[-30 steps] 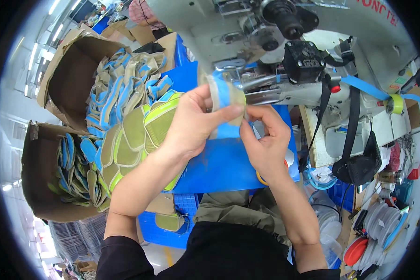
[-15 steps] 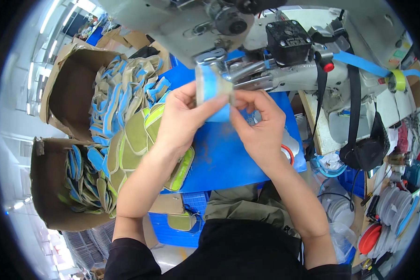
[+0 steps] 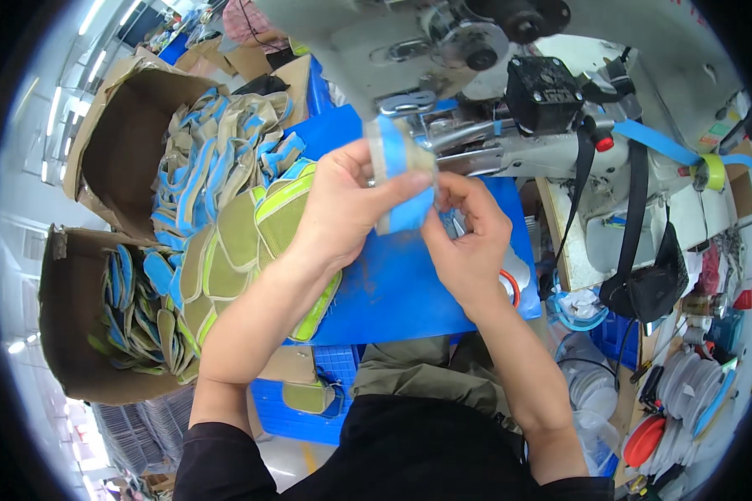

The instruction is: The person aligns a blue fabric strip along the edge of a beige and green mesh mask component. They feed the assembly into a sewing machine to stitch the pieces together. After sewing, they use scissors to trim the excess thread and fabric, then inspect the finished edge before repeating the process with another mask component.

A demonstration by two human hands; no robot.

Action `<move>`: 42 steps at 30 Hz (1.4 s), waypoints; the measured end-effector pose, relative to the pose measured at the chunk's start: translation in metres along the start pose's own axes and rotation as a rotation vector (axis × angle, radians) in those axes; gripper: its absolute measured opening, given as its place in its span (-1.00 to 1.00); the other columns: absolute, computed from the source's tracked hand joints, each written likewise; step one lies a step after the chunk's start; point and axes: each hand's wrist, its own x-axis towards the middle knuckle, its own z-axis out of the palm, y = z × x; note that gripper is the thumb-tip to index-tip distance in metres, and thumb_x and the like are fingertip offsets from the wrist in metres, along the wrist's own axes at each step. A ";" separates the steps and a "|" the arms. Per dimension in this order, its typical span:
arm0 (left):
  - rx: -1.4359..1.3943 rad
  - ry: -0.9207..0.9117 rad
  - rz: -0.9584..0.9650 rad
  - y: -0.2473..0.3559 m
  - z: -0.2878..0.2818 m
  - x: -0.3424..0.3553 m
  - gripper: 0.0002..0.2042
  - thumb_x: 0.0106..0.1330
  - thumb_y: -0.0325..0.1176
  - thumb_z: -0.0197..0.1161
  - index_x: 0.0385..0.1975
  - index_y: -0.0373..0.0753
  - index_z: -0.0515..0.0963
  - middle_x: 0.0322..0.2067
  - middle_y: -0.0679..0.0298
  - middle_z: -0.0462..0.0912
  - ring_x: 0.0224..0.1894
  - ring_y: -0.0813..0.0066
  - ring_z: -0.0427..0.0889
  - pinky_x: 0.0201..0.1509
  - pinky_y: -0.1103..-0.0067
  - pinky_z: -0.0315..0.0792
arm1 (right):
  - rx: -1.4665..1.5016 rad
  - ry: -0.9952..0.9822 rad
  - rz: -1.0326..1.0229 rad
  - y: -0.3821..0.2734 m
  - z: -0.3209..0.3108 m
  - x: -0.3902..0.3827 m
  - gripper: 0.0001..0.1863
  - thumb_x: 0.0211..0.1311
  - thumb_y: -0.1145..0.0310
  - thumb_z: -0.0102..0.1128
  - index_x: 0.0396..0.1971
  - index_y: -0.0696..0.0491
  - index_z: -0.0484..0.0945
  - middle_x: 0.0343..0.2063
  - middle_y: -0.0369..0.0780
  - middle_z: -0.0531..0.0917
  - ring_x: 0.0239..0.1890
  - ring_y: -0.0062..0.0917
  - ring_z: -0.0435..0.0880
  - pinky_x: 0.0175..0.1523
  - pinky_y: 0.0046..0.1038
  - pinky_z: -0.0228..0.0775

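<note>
Just below the head of a sewing machine (image 3: 476, 50), my left hand (image 3: 342, 196) is closed on a blue and beige fabric piece (image 3: 397, 179), thumb across its front. The piece is curved and a little smeared by motion. My right hand (image 3: 472, 242) is at its right edge with thumb and forefinger brought together; they appear to pinch that edge, though the contact is partly hidden. Left of my left forearm lies a row of overlapping olive fabric pieces (image 3: 230, 267) with lime-green edging. A blue work surface (image 3: 401, 292) lies under both hands.
Two open cardboard boxes (image 3: 113, 163) stand at the left, the nearer holding olive and blue pieces (image 3: 138, 317). Beige and blue strips (image 3: 209, 159) are heaped beside them. Blue tape (image 3: 656, 142) runs to the machine from the right. A black mesh bag (image 3: 656, 280) hangs there, above stacked reels (image 3: 685, 376).
The view has shifted slightly. Both hands stay near the machine head with the fabric piece, which is turned a little and shows more blue along its lower part.
</note>
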 end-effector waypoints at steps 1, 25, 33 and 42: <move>0.010 0.010 -0.007 0.000 0.000 0.000 -0.75 0.27 -0.53 0.49 -0.09 -0.34 0.66 -0.22 0.24 0.79 -0.24 0.56 0.75 -0.13 0.58 0.68 | 0.007 -0.002 0.006 0.000 -0.001 -0.001 -0.69 0.08 0.61 0.39 -0.12 0.10 0.68 -0.40 -0.24 0.67 -0.36 -0.51 0.66 -0.20 -0.47 0.51; -0.314 0.013 -0.236 0.011 -0.009 -0.006 -0.72 0.46 -0.37 0.34 0.10 -0.26 0.58 -0.04 0.26 0.75 -0.04 0.51 0.75 0.12 0.50 0.64 | 0.410 -0.140 0.382 -0.016 -0.015 0.003 -0.75 0.28 0.56 0.37 -0.05 0.20 0.70 -0.38 -0.35 0.70 -0.39 -0.78 0.61 -0.30 -0.64 0.45; -0.386 -0.122 -0.268 0.008 -0.020 -0.003 -0.72 0.51 -0.35 0.29 0.13 -0.27 0.55 -0.01 0.23 0.73 -0.04 0.49 0.75 0.10 0.49 0.65 | 0.500 -0.163 0.408 -0.014 -0.015 0.003 -0.75 0.29 0.57 0.36 -0.04 0.19 0.69 -0.42 -0.36 0.67 -0.40 -0.78 0.60 -0.31 -0.64 0.43; -0.186 0.007 -0.122 0.006 -0.001 -0.012 -0.68 0.38 -0.51 0.39 0.10 -0.28 0.57 -0.04 0.21 0.75 -0.06 0.50 0.77 0.03 0.54 0.68 | 0.458 -0.175 0.410 -0.016 -0.015 -0.001 -0.77 0.31 0.57 0.33 -0.05 0.19 0.69 -0.39 -0.38 0.66 -0.37 -0.79 0.59 -0.28 -0.63 0.43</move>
